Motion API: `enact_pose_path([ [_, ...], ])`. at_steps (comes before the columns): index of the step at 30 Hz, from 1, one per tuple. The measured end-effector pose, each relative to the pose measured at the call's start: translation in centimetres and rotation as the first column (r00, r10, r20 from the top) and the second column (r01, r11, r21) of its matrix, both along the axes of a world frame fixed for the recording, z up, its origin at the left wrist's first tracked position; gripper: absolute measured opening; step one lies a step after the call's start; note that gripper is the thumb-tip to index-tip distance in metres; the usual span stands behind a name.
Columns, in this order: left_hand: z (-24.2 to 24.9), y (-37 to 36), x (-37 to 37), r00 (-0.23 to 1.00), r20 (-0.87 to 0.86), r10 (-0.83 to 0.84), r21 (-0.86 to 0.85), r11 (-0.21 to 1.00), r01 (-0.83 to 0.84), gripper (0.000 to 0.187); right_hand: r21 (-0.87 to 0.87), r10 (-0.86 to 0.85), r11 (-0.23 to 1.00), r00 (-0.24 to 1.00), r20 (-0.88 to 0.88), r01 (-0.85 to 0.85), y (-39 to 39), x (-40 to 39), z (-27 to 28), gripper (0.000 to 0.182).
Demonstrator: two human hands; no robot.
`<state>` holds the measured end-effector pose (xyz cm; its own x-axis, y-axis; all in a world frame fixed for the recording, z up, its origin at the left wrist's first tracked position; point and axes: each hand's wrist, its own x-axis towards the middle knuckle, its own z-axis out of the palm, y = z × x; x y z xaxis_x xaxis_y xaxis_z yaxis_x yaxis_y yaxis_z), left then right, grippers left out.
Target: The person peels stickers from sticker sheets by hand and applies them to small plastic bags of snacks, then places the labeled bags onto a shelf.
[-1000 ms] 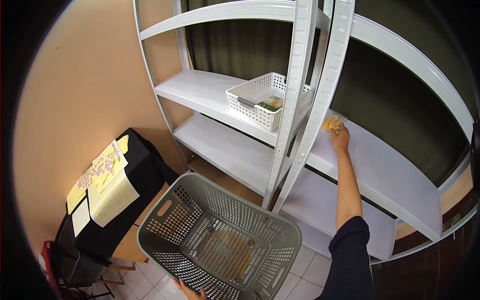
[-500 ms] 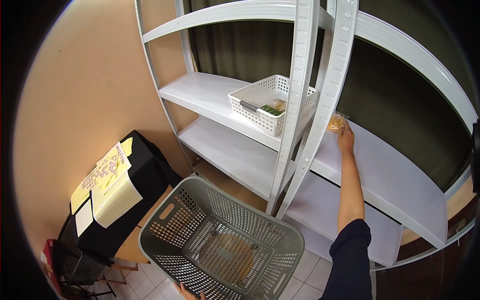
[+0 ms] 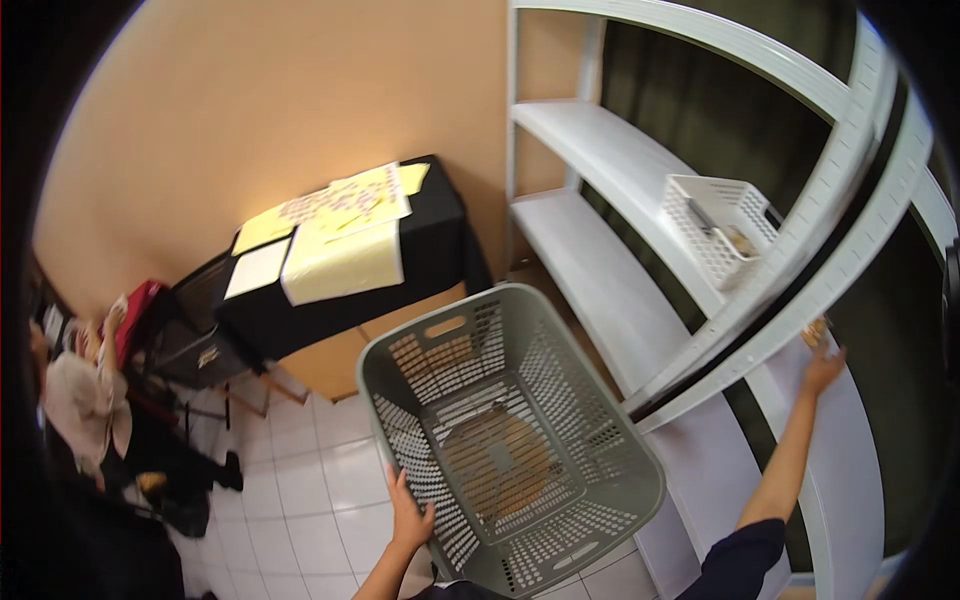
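Observation:
A large grey-green perforated laundry basket (image 3: pixel 620 500) stands before me, tilted in view, with a round brown shape showing through its bottom holes. My left hand (image 3: pixel 408 515) grips its near left side, the thumb at the rim and the fingers along the outside. Over at the right, my right hand (image 3: pixel 823 370) reaches to a white shelf (image 3: pixel 845 450), fingers apart and empty. Just beyond its fingertips is a small clear packet (image 3: pixel 815 330) with yellowish contents, blurred and partly behind the hand. A white perforated basket (image 3: pixel 715 250) sits on the neighbouring shelf unit with a packet inside.
White metal uprights (image 3: pixel 800 260) divide the two shelf units. Against the wall stands a table with a black cloth (image 3: pixel 440 220) and yellow sheets (image 3: pixel 345 265). Another person (image 3: pixel 85 405) is at the far left, near a dark chair (image 3: pixel 205 340). The floor is white tile (image 3: pixel 300 490).
My view has swung left, so the shelves sit farther right. The right hand's fingers have come away from the packet at the shelf. More of my left hand shows at the laundry basket.

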<state>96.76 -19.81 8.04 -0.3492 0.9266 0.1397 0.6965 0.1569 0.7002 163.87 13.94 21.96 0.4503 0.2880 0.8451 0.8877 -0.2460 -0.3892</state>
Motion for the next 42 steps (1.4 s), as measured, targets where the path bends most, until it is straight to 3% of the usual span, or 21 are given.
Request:
enact_pose_path([
  [1, -0.3, -0.1, -0.2, 1.0, 0.002, -0.004, 0.022, 1.0, 0.004, 0.073, 0.174, 0.091, 0.983, 0.987, -0.133, -0.067, -1.5, -1.8, 1.8, 0.049],
  [5, 0.2, -0.3, -0.4, 0.999, -0.031, 0.01, 0.031, 0.999, -0.009, 0.071, 0.478, -0.014, 0.878, 1.0, -0.023, 0.024, -8.3, -11.3, 5.7, 0.029],
  [7, -0.1, -0.4, -0.7, 0.999, -0.045, 0.001, 0.035, 0.999, 0.001, 0.07, 0.58, 0.03, 0.814, 0.999, 0.011, -0.031, -10.0, -16.3, 5.0, 0.023],
  [9, -0.5, -0.5, -1.2, 1.0, 0.007, -0.026, 0.032, 0.999, 0.025, 0.067, 0.563, 0.153, 0.821, 0.987, -0.055, -0.096, -11.6, -23.6, 4.0, 0.022],
  [10, -0.8, -0.6, -1.5, 0.998, 0.051, -0.046, 0.047, 0.998, 0.043, 0.066, 0.586, 0.289, 0.78, 0.957, -0.028, -0.218, -11.5, -26.6, 2.3, 0.022],
  [11, -1.1, -0.8, -1.9, 0.993, 0.093, -0.066, 0.061, 0.996, 0.061, 0.065, 0.604, 0.419, 0.724, 0.908, -0.001, -0.333, -11.7, -29.7, 0.8, 0.022],
  [15, -0.7, -1.8, -5.3, 0.95, 0.175, -0.26, 0.12, 0.963, 0.242, 0.068, 0.527, 0.707, 0.683, 0.638, -0.305, -0.506, -16.6, -50.1, 1.1, 0.021],
  [17, -0.1, -2.7, -8.0, 0.918, 0.226, -0.327, 0.134, 0.944, 0.303, 0.068, 0.415, 0.834, 0.552, 0.471, -0.288, -0.723, -19.7, -57.7, -0.1, 0.012],
  [19, 0.1, -3.9, -11.2, 0.913, 0.276, -0.299, 0.142, 0.953, 0.269, 0.065, 0.523, 0.902, 0.394, 0.209, -0.378, -0.756, -22.9, -65.8, -1.4, 0.006],
  [21, -0.4, -5.4, -14.9, 0.923, 0.272, -0.27, 0.129, 0.961, 0.243, 0.059, 0.212, 0.902, 0.357, 0.277, -0.332, -0.91, -26.5, -71.4, -2.5, 0.006],
  [24, -1.4, -7.8, -22.6, 0.941, 0.238, -0.243, 0.07, 0.97, 0.233, 0.047, 0.111, 0.871, 0.278, 0.202, -0.448, -0.954, -31.3, -78.7, -5.8, 0.01],
  [26, -2.2, -9.7, -27.6, 0.949, 0.215, -0.23, 0.035, 0.973, 0.228, 0.041, 0.055, 0.83, 0.154, 0.099, -0.548, -0.987, -33.1, -82.3, -7.2, 0.014],
  [28, -2.6, -12.1, -32.3, 0.943, 0.327, -0.058, -0.017, 0.998, 0.068, 0.034, 0.032, 0.835, 0.122, 0.085, -0.544, -0.992, -33.4, -84.8, -7.5, 0.015],
  [30, -2.3, -14.2, -36.4, 0.953, 0.287, 0.093, -0.082, 0.994, -0.072, 0.035, -0.027, 0.856, 0.118, 0.116, -0.504, -0.993, -32.6, -86.5, -8.0, 0.016],
  [34, -1.0, -15.8, -42.2, 0.896, 0.284, 0.343, -0.208, 0.934, -0.291, 0.038, 0.005, 0.856, 0.146, 0.124, -0.502, -0.989, -27.7, -89.6, -8.6, 0.019],
  [37, -2.6, -15.0, -45.0, 0.867, 0.314, 0.386, -0.18, 0.921, -0.345, 0.039, 0.003, 0.887, 0.17, 0.152, -0.435, -0.985, -23.3, -93.3, -8.8, 0.014],
  [39, -2.0, -12.9, -46.3, 0.834, 0.367, 0.411, -0.209, 0.911, -0.357, 0.04, 0.133, 0.685, 0.209, 0.048, -0.727, -0.969, -20.9, -96.2, -9.8, 0.01],
  [41, -2.0, -10.6, -47.8, 0.858, 0.401, 0.32, -0.254, 0.939, -0.231, 0.041, 0.134, 0.702, 0.146, 0.007, -0.713, -0.98, -18.7, -99.5, -10.5, 0.016],
  [42, -2.0, -9.1, -48.7, 0.855, 0.416, 0.31, -0.291, 0.936, -0.198, 0.042, 0.158, 0.604, 0.098, -0.067, -0.794, -0.983, -17.7, -101.4, -10.5, 0.019],
])
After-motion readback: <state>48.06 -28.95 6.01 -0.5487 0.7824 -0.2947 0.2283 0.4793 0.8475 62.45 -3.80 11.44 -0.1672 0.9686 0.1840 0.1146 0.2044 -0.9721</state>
